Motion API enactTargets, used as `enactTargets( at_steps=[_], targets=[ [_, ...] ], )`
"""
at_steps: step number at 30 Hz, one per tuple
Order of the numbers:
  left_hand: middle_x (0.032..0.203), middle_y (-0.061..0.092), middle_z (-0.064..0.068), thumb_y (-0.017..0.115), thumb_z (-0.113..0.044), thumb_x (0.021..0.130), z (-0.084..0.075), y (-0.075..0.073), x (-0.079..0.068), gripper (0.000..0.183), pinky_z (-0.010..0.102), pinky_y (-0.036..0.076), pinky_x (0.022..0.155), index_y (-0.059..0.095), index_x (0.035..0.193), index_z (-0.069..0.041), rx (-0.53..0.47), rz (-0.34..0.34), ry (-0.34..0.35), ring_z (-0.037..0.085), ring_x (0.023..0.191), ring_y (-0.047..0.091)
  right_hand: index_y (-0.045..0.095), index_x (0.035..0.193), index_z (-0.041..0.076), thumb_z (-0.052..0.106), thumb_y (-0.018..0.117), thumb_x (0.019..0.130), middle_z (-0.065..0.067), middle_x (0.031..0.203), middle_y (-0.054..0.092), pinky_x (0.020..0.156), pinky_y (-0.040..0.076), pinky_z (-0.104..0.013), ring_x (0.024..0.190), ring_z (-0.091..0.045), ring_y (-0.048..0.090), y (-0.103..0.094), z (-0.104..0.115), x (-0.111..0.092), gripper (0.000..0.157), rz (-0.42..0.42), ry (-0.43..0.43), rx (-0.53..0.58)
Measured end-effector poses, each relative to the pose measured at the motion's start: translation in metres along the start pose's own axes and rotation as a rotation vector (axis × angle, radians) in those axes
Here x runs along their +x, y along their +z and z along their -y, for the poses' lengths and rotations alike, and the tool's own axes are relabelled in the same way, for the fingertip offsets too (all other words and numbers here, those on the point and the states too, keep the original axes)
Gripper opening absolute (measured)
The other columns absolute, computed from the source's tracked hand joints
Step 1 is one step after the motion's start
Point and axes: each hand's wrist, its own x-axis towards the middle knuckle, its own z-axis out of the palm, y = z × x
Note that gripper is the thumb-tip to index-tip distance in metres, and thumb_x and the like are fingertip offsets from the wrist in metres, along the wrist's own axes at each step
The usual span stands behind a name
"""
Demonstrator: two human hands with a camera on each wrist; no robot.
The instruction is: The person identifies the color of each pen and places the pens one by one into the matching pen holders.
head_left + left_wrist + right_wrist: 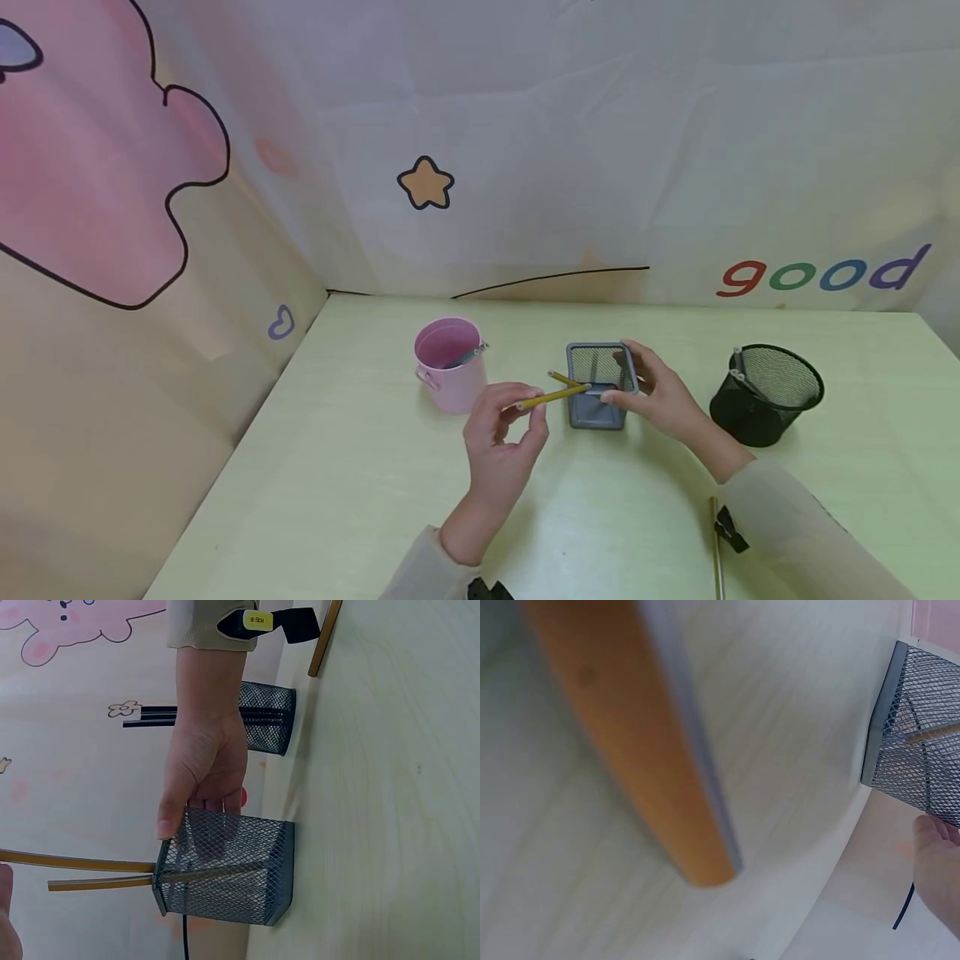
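My left hand pinches a yellow pencil between thumb and fingers, its far end at the mouth of a square grey mesh pen holder. Another yellow pencil stands in that holder and leans out over its left side; its lower part shows through the mesh in the left wrist view. With thumb and fingers at the rim, my right hand grips the holder's right side. The holder sits upright on the table.
Left of the holder stands a pink bucket with grey-blue pencils inside. To the right is a round black mesh cup holding dark pencils. A yellow pencil lies on the table by my right sleeve. A printed cloth backs the table.
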Motion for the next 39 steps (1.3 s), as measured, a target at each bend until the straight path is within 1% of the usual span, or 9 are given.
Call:
enactTargets(
  at_steps=[3, 7, 10, 15, 17, 24, 31, 35, 39],
  targets=[
    [0.091, 0.059, 0.02, 0.063, 0.015, 0.078, 0.002, 0.001, -0.002, 0.022, 0.028, 0.057, 0.075, 0.058, 0.097, 0.007, 0.026, 0.011, -0.066, 0.024, 0.085, 0.061, 0.019, 0.148, 0.0, 0.018, 0.071, 0.085, -0.028, 0.146, 0.034, 0.106, 0.029, -0.06, 0.134, -0.048, 0.032, 0.0, -0.001, -0.001, 0.083, -0.001, -0.001, 0.005],
    [0.092, 0.061, 0.017, 0.064, 0.01, 0.08, 0.004, 0.004, -0.006, 0.019, 0.028, 0.057, 0.075, 0.061, 0.097, 0.003, 0.078, 0.019, -0.16, 0.024, 0.086, 0.061, 0.02, 0.148, 0.0, 0.017, 0.072, 0.085, -0.028, 0.146, 0.034, 0.106, 0.029, -0.06, 0.133, -0.048, 0.033, 0.0, -0.001, -0.001, 0.084, -0.006, 0.0, 0.005],
    [0.092, 0.062, 0.015, 0.064, 0.007, 0.081, 0.006, 0.007, -0.008, 0.017, 0.028, 0.057, 0.074, 0.062, 0.096, 0.0, 0.125, 0.023, -0.2, 0.026, 0.086, 0.06, 0.02, 0.148, 0.001, 0.018, 0.072, 0.084, -0.028, 0.146, 0.035, 0.106, 0.029, -0.06, 0.134, -0.048, 0.033, 0.0, -0.001, -0.001, 0.084, -0.006, 0.005, 0.004],
    [0.09, 0.061, 0.014, 0.065, 0.008, 0.079, 0.01, 0.01, -0.01, 0.017, 0.034, 0.058, 0.071, 0.062, 0.094, 0.0, 0.184, 0.03, -0.215, 0.026, 0.085, 0.059, 0.02, 0.148, 0.0, 0.017, 0.072, 0.084, -0.028, 0.145, 0.035, 0.106, 0.029, -0.06, 0.134, -0.048, 0.033, 0.0, -0.001, -0.001, 0.084, -0.006, 0.008, 0.011],
    [0.09, 0.061, 0.014, 0.065, 0.008, 0.079, 0.012, 0.011, -0.01, 0.017, 0.035, 0.058, 0.072, 0.062, 0.094, 0.0, 0.199, 0.037, -0.216, 0.026, 0.085, 0.059, 0.02, 0.148, 0.0, 0.017, 0.072, 0.084, -0.028, 0.145, 0.035, 0.106, 0.029, -0.06, 0.133, -0.047, 0.034, 0.0, -0.001, -0.001, 0.084, -0.009, 0.008, 0.012],
    [0.089, 0.062, 0.012, 0.068, 0.004, 0.08, 0.015, 0.013, -0.007, 0.015, 0.031, 0.057, 0.075, 0.063, 0.094, 0.0, 0.258, 0.068, -0.223, 0.024, 0.084, 0.06, 0.022, 0.147, 0.0, 0.017, 0.072, 0.084, -0.028, 0.145, 0.035, 0.106, 0.029, -0.059, 0.134, -0.047, 0.033, 0.001, -0.001, -0.001, 0.082, -0.01, -0.004, 0.012],
    [0.091, 0.063, 0.012, 0.069, 0.0, 0.082, 0.019, 0.014, -0.007, 0.013, 0.03, 0.056, 0.079, 0.065, 0.094, -0.001, 0.275, 0.102, -0.254, 0.024, 0.087, 0.061, 0.022, 0.147, 0.0, 0.016, 0.071, 0.085, -0.028, 0.145, 0.035, 0.106, 0.029, -0.059, 0.134, -0.047, 0.033, 0.001, -0.001, 0.0, 0.081, -0.008, -0.012, 0.014],
    [0.092, 0.062, 0.012, 0.069, -0.001, 0.082, 0.023, 0.016, -0.007, 0.012, 0.028, 0.056, 0.081, 0.064, 0.093, -0.001, 0.289, 0.115, -0.246, 0.024, 0.088, 0.061, 0.023, 0.146, 0.0, 0.015, 0.071, 0.085, -0.027, 0.145, 0.036, 0.107, 0.029, -0.059, 0.134, -0.046, 0.033, 0.0, -0.001, 0.001, 0.079, -0.012, -0.023, 0.015],
    [0.094, 0.061, 0.013, 0.069, -0.001, 0.082, 0.025, 0.019, -0.006, 0.012, 0.028, 0.056, 0.082, 0.063, 0.092, 0.0, 0.285, 0.125, -0.255, 0.024, 0.09, 0.061, 0.024, 0.146, 0.0, 0.014, 0.071, 0.085, -0.028, 0.144, 0.037, 0.107, 0.03, -0.059, 0.134, -0.045, 0.034, 0.001, -0.002, 0.001, 0.078, -0.013, -0.03, 0.016]
  ],
)
